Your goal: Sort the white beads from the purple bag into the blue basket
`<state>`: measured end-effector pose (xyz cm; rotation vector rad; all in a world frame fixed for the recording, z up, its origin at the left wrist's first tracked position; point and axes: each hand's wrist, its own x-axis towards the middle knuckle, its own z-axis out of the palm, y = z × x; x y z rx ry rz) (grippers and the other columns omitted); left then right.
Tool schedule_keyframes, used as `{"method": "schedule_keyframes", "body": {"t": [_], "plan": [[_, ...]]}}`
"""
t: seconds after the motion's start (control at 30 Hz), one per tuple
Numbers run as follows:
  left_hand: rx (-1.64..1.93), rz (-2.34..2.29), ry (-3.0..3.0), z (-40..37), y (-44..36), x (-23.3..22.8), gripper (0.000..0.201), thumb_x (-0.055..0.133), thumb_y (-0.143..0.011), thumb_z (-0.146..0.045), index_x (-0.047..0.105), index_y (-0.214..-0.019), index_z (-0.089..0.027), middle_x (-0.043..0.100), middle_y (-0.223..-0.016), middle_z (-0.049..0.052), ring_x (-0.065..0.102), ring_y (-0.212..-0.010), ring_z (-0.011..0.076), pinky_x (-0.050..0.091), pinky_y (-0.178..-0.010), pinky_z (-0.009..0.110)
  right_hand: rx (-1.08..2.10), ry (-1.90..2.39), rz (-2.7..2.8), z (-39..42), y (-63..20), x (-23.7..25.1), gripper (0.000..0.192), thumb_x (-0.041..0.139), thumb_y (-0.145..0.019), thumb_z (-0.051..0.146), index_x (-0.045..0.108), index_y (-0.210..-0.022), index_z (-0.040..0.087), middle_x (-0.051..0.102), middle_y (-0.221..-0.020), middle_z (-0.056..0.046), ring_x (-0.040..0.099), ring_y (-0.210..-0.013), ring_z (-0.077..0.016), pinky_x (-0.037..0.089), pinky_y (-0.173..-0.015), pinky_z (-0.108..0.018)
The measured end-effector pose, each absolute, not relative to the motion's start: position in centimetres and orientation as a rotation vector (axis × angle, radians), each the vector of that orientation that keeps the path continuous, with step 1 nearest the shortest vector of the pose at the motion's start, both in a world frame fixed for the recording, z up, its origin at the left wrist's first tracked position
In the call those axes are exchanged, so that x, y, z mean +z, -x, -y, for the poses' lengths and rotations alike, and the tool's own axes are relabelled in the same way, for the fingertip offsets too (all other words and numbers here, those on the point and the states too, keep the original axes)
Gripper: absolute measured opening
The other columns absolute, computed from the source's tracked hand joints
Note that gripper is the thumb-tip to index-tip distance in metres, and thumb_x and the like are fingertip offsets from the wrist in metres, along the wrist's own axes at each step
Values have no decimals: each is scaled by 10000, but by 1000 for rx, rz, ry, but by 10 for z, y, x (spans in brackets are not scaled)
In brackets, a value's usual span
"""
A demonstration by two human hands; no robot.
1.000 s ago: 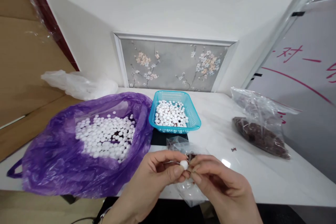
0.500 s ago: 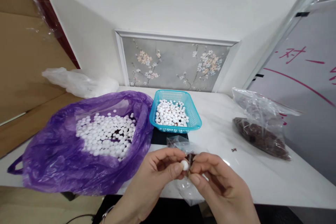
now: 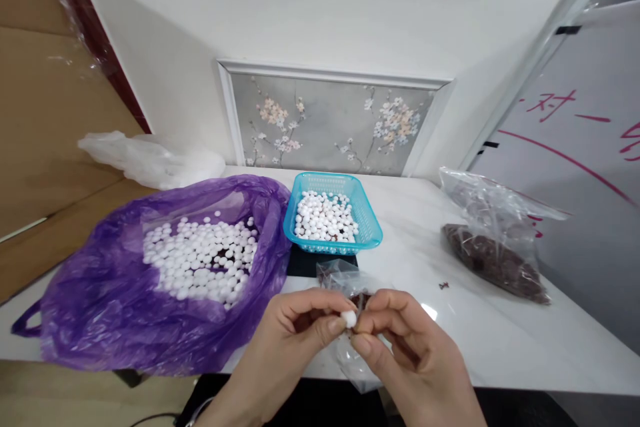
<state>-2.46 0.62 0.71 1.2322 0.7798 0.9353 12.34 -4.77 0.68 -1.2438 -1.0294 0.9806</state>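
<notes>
Between the thumb and forefinger of my left hand (image 3: 295, 340) is a small white ball (image 3: 349, 318). My right hand (image 3: 410, 340) is pinched closed against the ball's right side; whatever its fingertips hold is too small and covered to make out. Under both hands lies a clear plastic bag (image 3: 345, 275) with dark brown contents, partly hidden by the fingers. Just beyond it, a blue plastic basket (image 3: 371, 227) holds many similar white balls, some with brown bits showing among them. On the left, a purple plastic bag (image 3: 100, 307) lies spread open around many more white balls (image 3: 200, 260).
A clear bag of brown material (image 3: 493, 263) rests on the right of the white table (image 3: 565, 353). A few tiny brown pieces (image 3: 444, 285) lie nearer. Behind are a crumpled white plastic bag (image 3: 145, 160), a cardboard box (image 3: 45, 93) and a whiteboard (image 3: 570, 147).
My right hand's fingertips have come leftward, from just beside the white ball to touching it. My left hand still holds the ball. The camera view has shifted slightly.
</notes>
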Motion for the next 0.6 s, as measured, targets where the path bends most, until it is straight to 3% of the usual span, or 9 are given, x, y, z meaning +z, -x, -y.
{"method": "schedule_keyframes", "body": {"t": [0.17,0.3,0.5,0.6], "plan": [[992,-821,-1329,-6,26,10,48,757,-764,-231,797,-785,-214,768,-869,56,675,-839,201,508,-781,258,970,1263,1070,46,-123,5,184,724,-751,352,612,-826,226,677,-693,12,637,-667,-163,503,-638,-238],[1023,-854,-1323,-7,25,6,38,776,-738,-220,801,-763,-205,765,-840,61,672,-821,206,515,-760,263,942,1263,1081,42,-121,-1,219,701,-782,342,601,-937,224,702,-709,8,650,-698,-165,500,-698,-255],[983,-745,-925,-6,22,-1,126,784,-748,-277,784,-840,-191,709,-724,23,607,-691,115,498,-698,200,1040,1162,1004,40,-123,-2,470,747,-722,268,591,-1166,253,694,-794,26,666,-759,-163,529,-727,-261],[977,-652,-740,-5,22,-1,232,814,-710,-343,781,-858,-168,702,-757,32,611,-698,97,498,-708,181,991,1168,1021,42,-127,-4,417,746,-725,258,632,-1126,269,692,-789,34,659,-747,-150,530,-714,-237]]}}
